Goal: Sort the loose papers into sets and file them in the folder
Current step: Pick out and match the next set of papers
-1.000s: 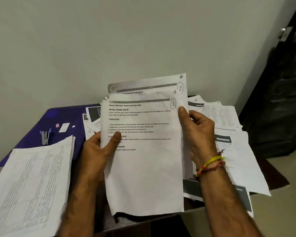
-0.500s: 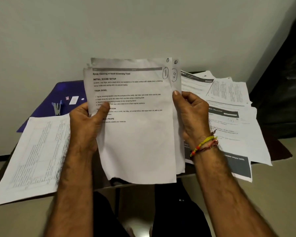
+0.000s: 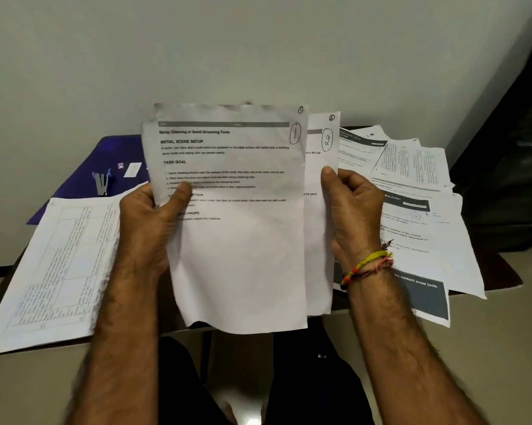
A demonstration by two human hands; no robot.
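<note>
Two sheets are held upright above the tabletop (image 3: 504, 273), fanned apart: sheet 1 (image 3: 243, 240) in front, sheet 2 (image 3: 320, 210) showing behind its right edge. The left hand (image 3: 148, 219) grips sheet 1's left edge, thumb curled over the print, while the right hand (image 3: 350, 210) pinches sheet 2's right edge. Loose papers (image 3: 418, 185) lie at right, a table sheet (image 3: 53, 265) at left, and the purple folder (image 3: 83, 179) behind.

A: Where is there room to pass?
B: Lower centre of the frame, below the held sheets (image 3: 237, 240), over the floor (image 3: 504, 363).
A: And what blocks?
B: Table (image 3: 510, 279) papers: loose sheets (image 3: 424, 210) right, printed stack (image 3: 53, 265) left, purple folder (image 3: 83, 185) upper left.
</note>
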